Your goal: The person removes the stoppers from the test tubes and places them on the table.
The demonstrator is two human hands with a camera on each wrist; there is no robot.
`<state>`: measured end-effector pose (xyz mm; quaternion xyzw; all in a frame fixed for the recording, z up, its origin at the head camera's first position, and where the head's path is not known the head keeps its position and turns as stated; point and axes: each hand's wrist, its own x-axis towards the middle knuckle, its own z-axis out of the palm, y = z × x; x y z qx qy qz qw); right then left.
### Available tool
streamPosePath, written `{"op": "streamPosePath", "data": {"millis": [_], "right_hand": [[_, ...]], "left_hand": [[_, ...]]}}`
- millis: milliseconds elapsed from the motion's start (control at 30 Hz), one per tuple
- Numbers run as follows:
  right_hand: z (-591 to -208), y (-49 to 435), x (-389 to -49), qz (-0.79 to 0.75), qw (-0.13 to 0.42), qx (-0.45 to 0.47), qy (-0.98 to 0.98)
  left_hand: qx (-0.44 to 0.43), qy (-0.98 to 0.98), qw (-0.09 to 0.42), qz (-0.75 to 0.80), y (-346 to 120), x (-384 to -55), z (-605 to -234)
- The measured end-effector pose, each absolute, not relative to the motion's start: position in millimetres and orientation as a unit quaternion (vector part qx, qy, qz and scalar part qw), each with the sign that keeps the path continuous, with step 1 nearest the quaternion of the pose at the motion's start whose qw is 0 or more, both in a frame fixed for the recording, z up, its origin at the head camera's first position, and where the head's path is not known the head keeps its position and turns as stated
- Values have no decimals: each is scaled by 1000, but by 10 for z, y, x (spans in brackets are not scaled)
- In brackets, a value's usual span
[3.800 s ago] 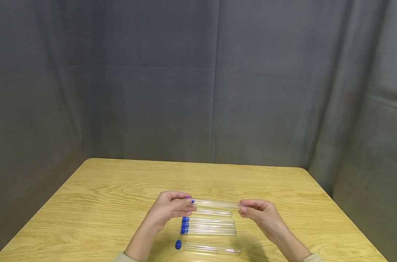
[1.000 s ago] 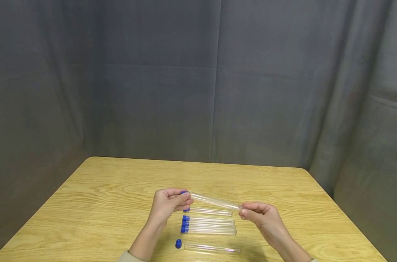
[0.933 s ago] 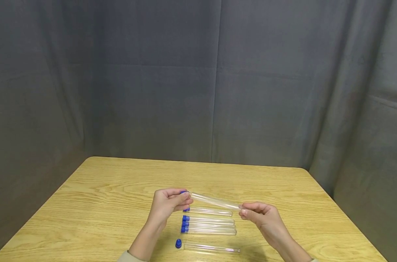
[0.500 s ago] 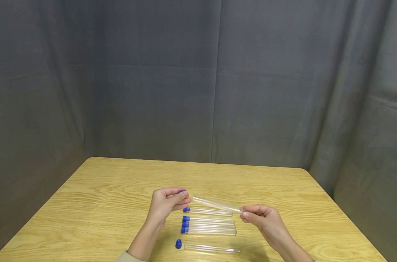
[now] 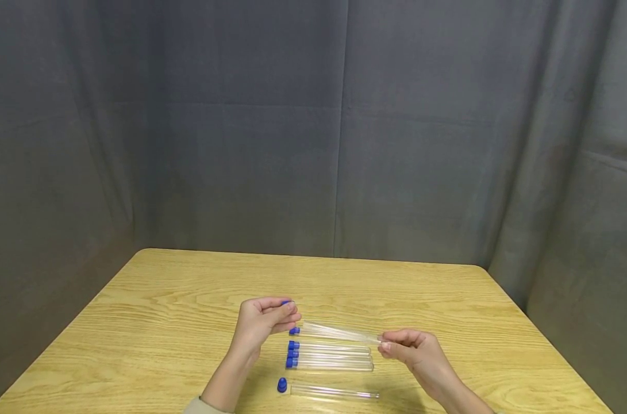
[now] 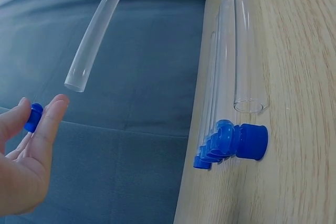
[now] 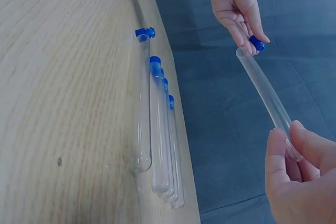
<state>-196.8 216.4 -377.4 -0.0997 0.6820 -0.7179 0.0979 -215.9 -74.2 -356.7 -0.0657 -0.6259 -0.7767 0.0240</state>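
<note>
Between thumb and fingers, my left hand (image 5: 264, 322) pinches a small blue cap (image 6: 34, 117). My right hand (image 5: 414, 353) holds a clear test tube (image 7: 265, 90) by its rounded end, above the table. The tube's open mouth faces left, apart from the cap, and the tube tilts slightly with its mouth higher in the head view. Below the hands lie several capped test tubes (image 5: 334, 364) side by side, their blue caps to the left. Nearest the front edge lies an uncapped test tube (image 5: 335, 392), with a loose blue cap (image 5: 282, 385) beside its mouth.
The wood-grain table (image 5: 189, 287) carries the row of tubes near its front middle. A dark grey curtain (image 5: 241, 144) hangs behind it and along both sides.
The blue cap has come off the held test tube. My left hand has shifted slightly left with the cap, while my right hand has lowered the tube, leaving a gap between them.
</note>
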Motion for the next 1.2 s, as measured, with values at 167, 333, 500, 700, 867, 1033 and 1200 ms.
{"op": "streamPosePath", "data": {"millis": [167, 333, 500, 700, 867, 1033, 1200], "right_hand": [[-3797, 2170, -1975, -721, 104, -106, 677], [-3830, 2170, -1981, -720, 114, -116, 675], [-3881, 2169, -1983, -712, 123, -116, 681], [-3939, 2164, -1981, -698, 134, -111, 694], [-3972, 2150, -1974, -679, 131, -105, 715], [-4018, 2137, -1975, -663, 130, -106, 730], [-4045, 2129, -1985, -659, 133, -106, 733]], "left_hand": [[-63, -623, 22, -779, -744, -2161, -3572], [-64, -621, 21, -781, -749, -2165, -3570], [-62, -621, 17, -781, -754, -2160, -3574], [-65, -624, 15, -778, -757, -2151, -3582], [-69, -625, 15, -777, -758, -2149, -3578], [-73, -626, 11, -776, -761, -2145, -3569], [-73, -627, 11, -775, -762, -2149, -3570]]}}
